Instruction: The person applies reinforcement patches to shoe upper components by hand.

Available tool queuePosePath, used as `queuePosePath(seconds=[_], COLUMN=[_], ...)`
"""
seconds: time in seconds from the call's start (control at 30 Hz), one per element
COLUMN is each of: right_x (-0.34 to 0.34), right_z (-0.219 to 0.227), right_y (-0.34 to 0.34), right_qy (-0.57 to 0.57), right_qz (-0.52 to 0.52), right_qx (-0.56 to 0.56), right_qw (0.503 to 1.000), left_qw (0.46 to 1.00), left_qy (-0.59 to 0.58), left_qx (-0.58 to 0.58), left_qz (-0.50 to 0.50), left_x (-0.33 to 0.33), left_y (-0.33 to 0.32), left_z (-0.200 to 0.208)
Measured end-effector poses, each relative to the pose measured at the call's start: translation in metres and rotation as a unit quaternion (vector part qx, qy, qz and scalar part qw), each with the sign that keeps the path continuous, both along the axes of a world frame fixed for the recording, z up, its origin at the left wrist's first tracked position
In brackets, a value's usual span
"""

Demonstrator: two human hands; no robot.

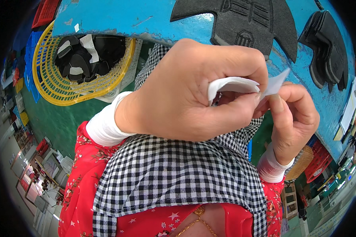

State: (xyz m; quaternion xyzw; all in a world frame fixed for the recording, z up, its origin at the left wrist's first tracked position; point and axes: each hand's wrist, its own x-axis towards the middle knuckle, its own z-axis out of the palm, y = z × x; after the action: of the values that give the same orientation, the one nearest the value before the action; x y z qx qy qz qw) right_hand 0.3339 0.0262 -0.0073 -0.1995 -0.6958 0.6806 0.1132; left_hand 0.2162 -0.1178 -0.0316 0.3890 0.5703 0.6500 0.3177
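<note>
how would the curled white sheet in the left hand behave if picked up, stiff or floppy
Probably bendy rather than stiff: the white sheet curls around inside the left hand. It is likely light, since its visible edge looks thin. It may crease under a hard squeeze, though its material can't be told for certain.

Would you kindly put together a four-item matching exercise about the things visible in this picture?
Things:
1. Yellow basket
2. White strip
3. Checked apron
4. Blue table

Places or states:
A. Worn over red clothing
B. Supporting a large flat dark piece
C. Containing smaller black pieces
D. Curled within the left hand

Pairs: 1-C, 2-D, 3-A, 4-B
</note>
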Motion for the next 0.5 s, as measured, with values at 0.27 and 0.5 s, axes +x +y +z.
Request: queuePosePath(seconds=[0.27,0.5], right_x=[0.0,-0.004], right_z=[-0.009,-0.02], right_y=[0.006,0.003], right_qy=[0.028,0.15], right_qz=[0.083,0.09], right_qx=[0.035,-0.126], right_qw=[0.996,0.976], left_qw=[0.999,1.0], left_qy=[-0.017,0.022], left_qx=[0.033,0.01], left_qz=[-0.014,-0.012], left_x=[0.001,-0.001], left_y=[0.005,0.004], left_z=[-0.007,-0.007])
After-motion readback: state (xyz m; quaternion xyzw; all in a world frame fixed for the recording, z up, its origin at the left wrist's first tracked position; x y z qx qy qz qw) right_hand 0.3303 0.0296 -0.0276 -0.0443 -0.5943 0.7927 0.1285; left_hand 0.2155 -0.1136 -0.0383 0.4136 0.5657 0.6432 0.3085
